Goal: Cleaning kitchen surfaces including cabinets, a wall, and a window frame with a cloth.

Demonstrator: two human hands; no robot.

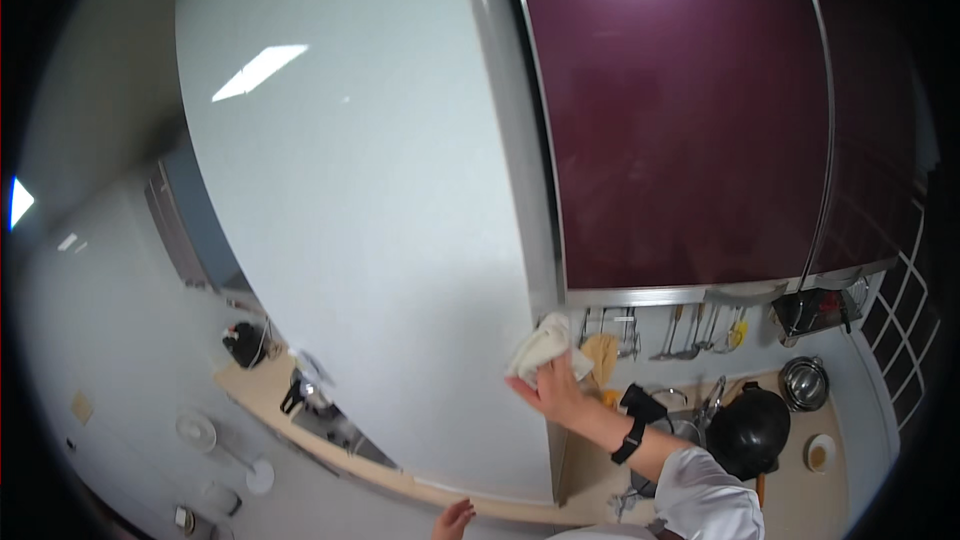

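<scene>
My right hand (557, 390) presses a white cloth (551, 341) against the lower right edge of a large white panel (390, 225). The fingers lie over the bunched cloth, and a black band is round the wrist. Low in the picture, my left hand (454, 519) hangs in front of the worktop edge with nothing in it, its fingers slightly bent and partly cut off by the rim. To the right of the panel is a glossy dark red wall cabinet (682, 127) with a metal strip along its bottom.
Utensils (697, 334) and a yellowish cloth (601, 356) hang under the cabinet. Below are a sink (684, 431), a black wok (748, 431), metal bowls (804, 383) and a small dish (820, 454). A stove (341, 431) stands left; a white fan (196, 431) is farther off.
</scene>
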